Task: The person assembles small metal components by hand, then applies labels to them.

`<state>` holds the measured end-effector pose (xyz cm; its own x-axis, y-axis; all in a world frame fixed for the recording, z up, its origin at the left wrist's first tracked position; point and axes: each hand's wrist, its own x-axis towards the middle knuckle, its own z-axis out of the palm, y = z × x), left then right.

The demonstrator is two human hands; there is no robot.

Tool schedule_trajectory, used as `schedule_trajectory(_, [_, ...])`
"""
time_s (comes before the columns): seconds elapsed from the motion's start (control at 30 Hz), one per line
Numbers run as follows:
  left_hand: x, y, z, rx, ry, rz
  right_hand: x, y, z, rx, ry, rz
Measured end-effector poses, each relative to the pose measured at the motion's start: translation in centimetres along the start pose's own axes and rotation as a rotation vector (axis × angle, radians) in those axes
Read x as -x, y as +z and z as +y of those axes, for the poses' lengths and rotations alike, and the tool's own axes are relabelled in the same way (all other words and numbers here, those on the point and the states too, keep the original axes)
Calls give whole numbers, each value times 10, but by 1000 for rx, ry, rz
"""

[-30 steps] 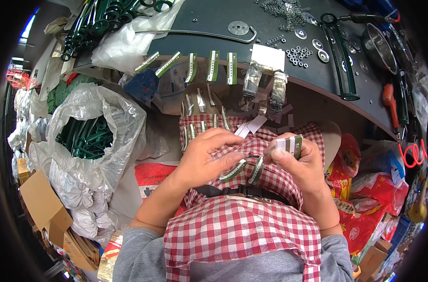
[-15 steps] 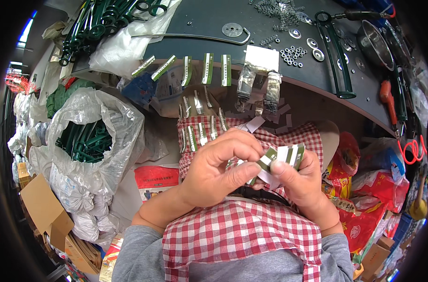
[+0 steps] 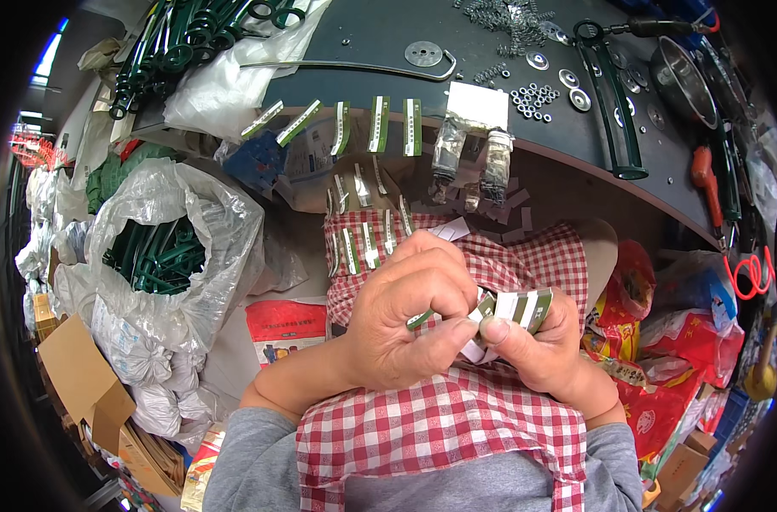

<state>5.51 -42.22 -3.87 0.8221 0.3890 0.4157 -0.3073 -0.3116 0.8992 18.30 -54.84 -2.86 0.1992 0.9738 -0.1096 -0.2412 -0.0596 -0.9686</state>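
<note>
My right hand (image 3: 546, 346) grips a small bunch of green-and-white sticker labels (image 3: 525, 309), its thumb pressed on top. Right beside it, my left hand (image 3: 410, 311) is closed in a pinch, thumb against forefinger; the green end of a label (image 3: 419, 319) shows between its fingers. White backing paper pokes out under both hands. Along the table's front edge hang several stickers (image 3: 377, 125), stuck by one end. More stickers (image 3: 369, 243) are stuck in rows on the red-and-white checked cloth over my lap.
The dark table (image 3: 363, 98) holds springs (image 3: 512, 26), nuts (image 3: 535, 101), washers and a bent metal rod (image 3: 346, 65). Green tool parts (image 3: 179, 38) lie piled at the far left. A plastic sack (image 3: 226, 222) of green parts stands left; red bags (image 3: 661, 410) lie right. Paper scraps litter the floor.
My left hand has lowered slightly, and a label's green end now shows between its fingers. The bunch in my right hand has tilted and shifted slightly downward.
</note>
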Motion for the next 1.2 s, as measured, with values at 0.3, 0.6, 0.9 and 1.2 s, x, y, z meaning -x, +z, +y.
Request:
schedule_trajectory(0.3, [6, -3, 1, -4, -29, 61, -1, 3, 2, -28, -27, 38])
schedule_trajectory(0.6, [3, -5, 2, -30, -14, -14, -2, 2, 2, 158, -160, 2])
schedule_trajectory(0.9, [2, 6, 6, -212, 0, 202, -2, 0, 5, 229, -238, 24])
schedule_trajectory(1.2, [5, -3, 6, -361, 82, -10, -3, 2, 10, 249, -240, 62])
